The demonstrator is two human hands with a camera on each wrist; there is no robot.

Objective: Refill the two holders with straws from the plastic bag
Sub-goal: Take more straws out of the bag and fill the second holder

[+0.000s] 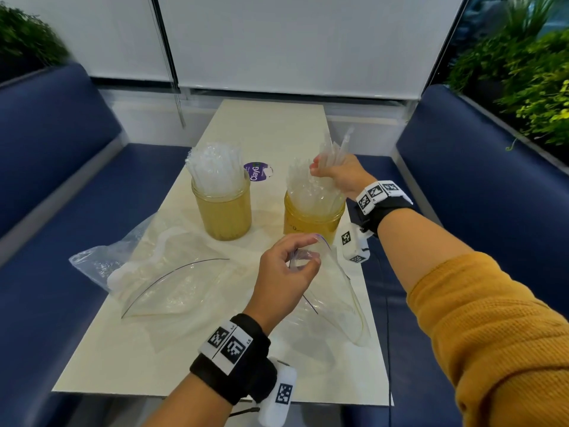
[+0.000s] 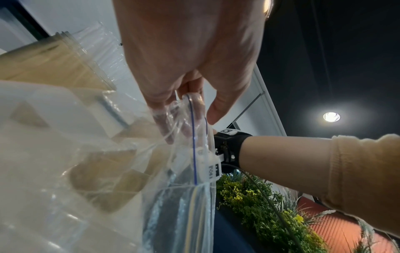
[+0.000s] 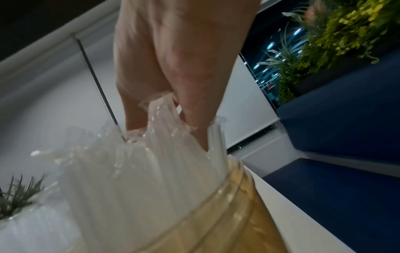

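Observation:
Two amber jar holders stand on the cream table (image 1: 123, 359), each packed with clear wrapped straws. The left holder (image 1: 224, 214) is untouched. Over the right holder (image 1: 311, 218) (image 3: 227, 214) my right hand (image 1: 331, 171) (image 3: 173, 109) grips a bunch of straws (image 1: 334, 152) (image 3: 164, 137) whose lower ends stand among those in the jar. Nearer me, my left hand (image 1: 295, 260) (image 2: 190, 109) pinches the zip edge of a clear plastic bag (image 1: 335, 303) (image 2: 179, 205) and holds it up off the table. No straws show in that bag.
More clear zip bags (image 1: 172, 272) lie crumpled on the table's left half. A purple round sticker (image 1: 257, 171) sits between the jars at the back. Blue bench seats (image 1: 55, 155) flank the narrow table, with plants (image 1: 523, 72) behind them.

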